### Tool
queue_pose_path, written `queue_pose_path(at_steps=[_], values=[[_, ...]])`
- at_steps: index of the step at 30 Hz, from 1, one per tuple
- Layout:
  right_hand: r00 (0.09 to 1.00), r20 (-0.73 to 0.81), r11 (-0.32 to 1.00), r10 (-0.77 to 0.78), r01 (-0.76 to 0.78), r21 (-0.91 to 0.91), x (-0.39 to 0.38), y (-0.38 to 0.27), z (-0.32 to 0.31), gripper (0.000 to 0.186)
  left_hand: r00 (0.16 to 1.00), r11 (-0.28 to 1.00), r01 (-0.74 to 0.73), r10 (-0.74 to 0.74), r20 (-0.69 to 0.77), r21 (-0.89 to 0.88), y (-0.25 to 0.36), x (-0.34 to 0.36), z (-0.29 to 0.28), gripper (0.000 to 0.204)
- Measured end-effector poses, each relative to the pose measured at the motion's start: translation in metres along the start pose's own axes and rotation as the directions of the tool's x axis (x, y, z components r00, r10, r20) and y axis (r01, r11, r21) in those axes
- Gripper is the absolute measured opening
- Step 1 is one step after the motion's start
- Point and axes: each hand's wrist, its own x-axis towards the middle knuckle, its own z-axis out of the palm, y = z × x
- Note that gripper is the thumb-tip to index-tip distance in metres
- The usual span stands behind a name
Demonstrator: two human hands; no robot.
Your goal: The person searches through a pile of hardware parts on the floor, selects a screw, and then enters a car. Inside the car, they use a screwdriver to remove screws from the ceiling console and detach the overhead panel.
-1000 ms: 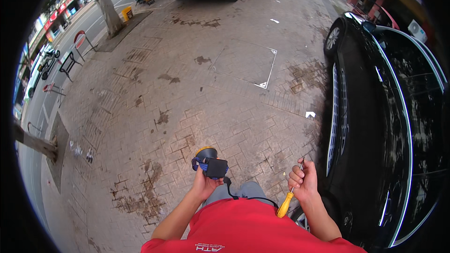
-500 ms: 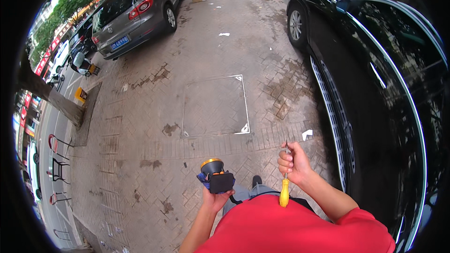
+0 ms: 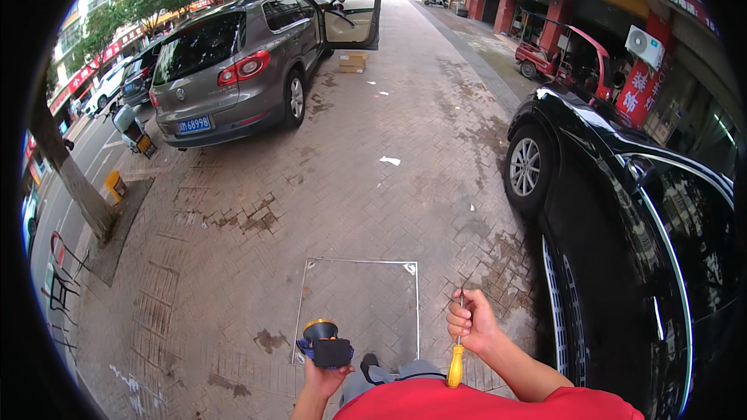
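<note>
My left hand (image 3: 324, 382) is closed round a headlamp (image 3: 332, 352) with a black cone, an orange rim, a black box-shaped part and blue strap. Held by its metal shaft, a screwdriver (image 3: 455, 367) is in my right hand (image 3: 476, 325); its yellow handle hangs down in front of my red shirt. The tip of the shaft pokes out above my fingers. The two hands are apart, at about waist height, and the headlamp and screwdriver do not touch.
A black car (image 3: 615, 249) stands close on my right. Ahead on the left is a grey car (image 3: 226, 70) with its door open, cardboard boxes (image 3: 352, 61) beside it. A square cover (image 3: 358, 303) lies in the paving. A tree trunk (image 3: 82, 187) and chairs (image 3: 62, 284) line the left.
The view has tilted up, showing more of the street ahead. The paving cover appears lower, nearer my feet. Both hands keep their hold on the headlamp and the screwdriver.
</note>
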Motion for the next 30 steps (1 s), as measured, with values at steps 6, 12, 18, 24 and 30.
queue_pose_path(at_steps=[6, 12, 18, 24, 30], values=[[0.992, -0.104, 0.980, -0.073, 0.090, 0.179, 0.189, -0.087, 0.040, 0.017, 0.996, 0.964, 0.056, -0.074, 0.059, 0.259, 0.151, 0.224, 0.128, 0.062], [0.994, -0.086, 0.976, -0.061, 0.078, 0.205, 0.424, -0.232, 0.099, 0.018, 0.990, 0.944, 0.083, -0.116, 0.083, 0.320, 0.236, 0.448, 0.186, 0.060], [0.995, 0.088, 0.999, 0.037, -0.036, -0.017, 0.618, -0.388, 0.236, 0.019, 0.970, 0.713, -0.058, 0.205, -0.130, 0.698, 0.339, 0.605, 0.254, 0.058], [0.992, 0.065, 0.974, 0.110, -0.094, -0.208, 0.837, -0.480, 0.340, 0.020, 0.940, 0.639, -0.167, 0.334, -0.075, 0.751, 0.459, 0.796, 0.310, 0.048], [0.997, -0.053, 0.997, 0.059, -0.061, -0.044, 1.059, -0.595, 0.397, 0.019, 0.946, 0.625, -0.230, 0.324, 0.020, 0.746, 0.607, 1.030, 0.379, 0.051]])
